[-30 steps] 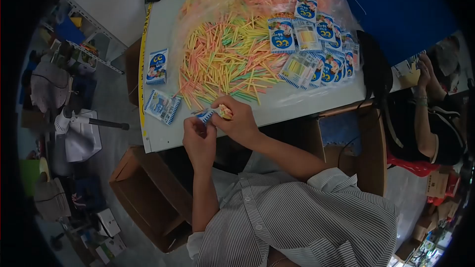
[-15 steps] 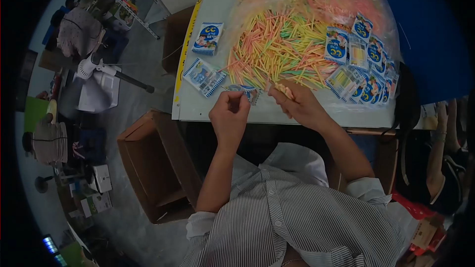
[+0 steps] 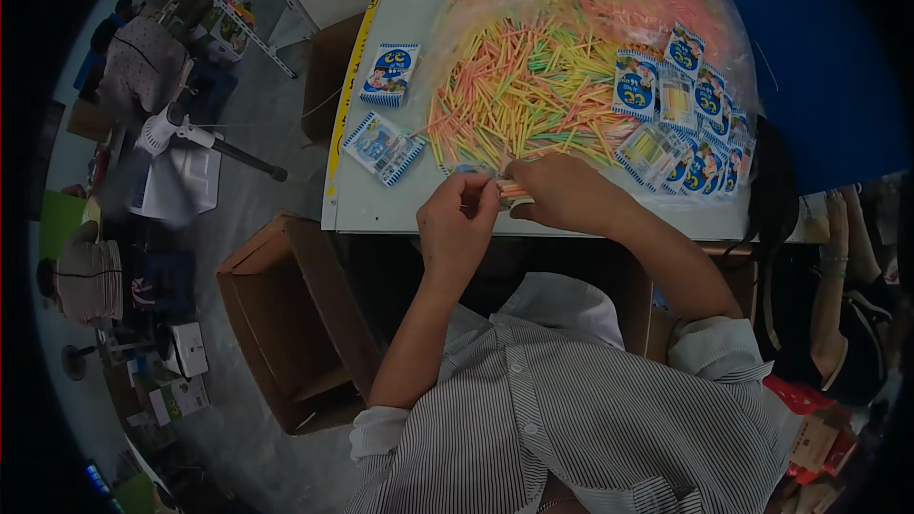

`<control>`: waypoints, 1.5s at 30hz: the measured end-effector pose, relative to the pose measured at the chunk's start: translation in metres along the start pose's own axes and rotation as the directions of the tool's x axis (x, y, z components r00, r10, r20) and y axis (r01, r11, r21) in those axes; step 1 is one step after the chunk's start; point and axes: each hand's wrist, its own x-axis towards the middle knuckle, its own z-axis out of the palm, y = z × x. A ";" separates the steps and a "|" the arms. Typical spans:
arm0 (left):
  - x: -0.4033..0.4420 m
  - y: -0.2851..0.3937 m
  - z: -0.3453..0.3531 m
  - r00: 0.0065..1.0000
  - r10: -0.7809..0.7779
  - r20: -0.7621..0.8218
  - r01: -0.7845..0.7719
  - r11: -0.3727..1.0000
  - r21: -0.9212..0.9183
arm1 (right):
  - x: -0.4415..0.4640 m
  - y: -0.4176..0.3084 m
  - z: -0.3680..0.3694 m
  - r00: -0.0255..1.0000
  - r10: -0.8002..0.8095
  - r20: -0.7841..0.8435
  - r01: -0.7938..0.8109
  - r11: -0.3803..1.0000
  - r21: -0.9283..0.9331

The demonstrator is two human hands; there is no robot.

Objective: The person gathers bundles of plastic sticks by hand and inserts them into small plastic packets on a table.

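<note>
My left hand (image 3: 462, 221) is closed in a pinch at the table's front edge, on a small clear-and-blue packet (image 3: 468, 169) that shows only in part behind the fingers. My right hand (image 3: 569, 192) is wrapped round a small bunch of thin pastel sticks (image 3: 512, 190), whose ends point at the left hand's fingertips. Whether the stick ends are inside the packet, I cannot tell. Beyond both hands lies a big heap of yellow, green and pink sticks (image 3: 533, 86) in a clear plastic bag (image 3: 457, 14).
Blue-and-white packets (image 3: 635, 84) lie in a group right of the heap. Two more packets (image 3: 383, 148) rest at the table's left. A cardboard box (image 3: 286, 324) stands left of my body, a fan (image 3: 167, 133) farther off. Another person's arm (image 3: 833, 276) shows at right.
My right hand has moved left and turned palm down, bringing the sticks up to my left hand. The left hand has shifted slightly right. The view has shifted a little.
</note>
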 end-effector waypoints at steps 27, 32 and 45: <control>-0.004 0.004 0.016 0.995 0.096 0.019 -0.092 0.984 -0.152 | -0.041 0.015 0.050 0.848 0.296 -0.439 0.179 0.619 0.764; -0.015 -0.031 0.025 0.891 0.083 0.447 -0.083 0.996 -0.018 | -0.056 0.023 0.054 0.863 0.367 -0.346 0.142 0.482 0.864; -0.016 -0.041 0.023 0.949 -0.203 0.240 0.231 0.968 -0.097 | -0.099 0.135 0.000 0.586 0.714 -0.383 -0.335 0.644 0.688</control>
